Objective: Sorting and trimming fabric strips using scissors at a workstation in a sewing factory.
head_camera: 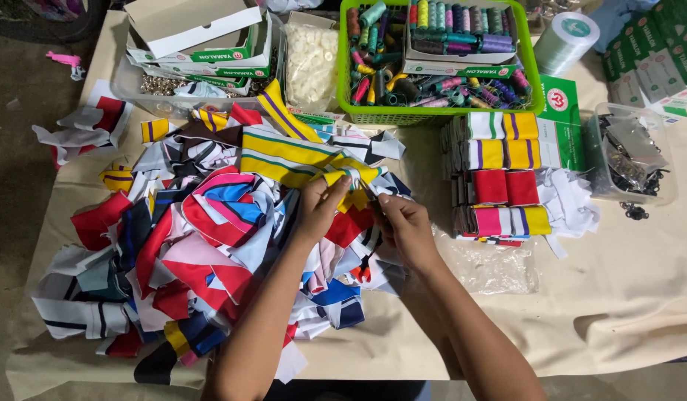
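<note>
Both hands are pinching a yellow striped strip [306, 160] above the scrap pile [187, 245]: left hand [321, 208] and right hand [407, 226] fingers closed on its end. Sorting step, judging; aligning edges needed.

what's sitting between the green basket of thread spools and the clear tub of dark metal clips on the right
In the head view, green-and-white boxes lie between the green basket and the clear tub.

scrap heap [195, 238] left, folded stacks [499, 174] right, basket [529, 70] behind

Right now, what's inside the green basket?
The green basket holds loose thread spools in many colours and an open box of more spools. The basket floor is covered.
</note>
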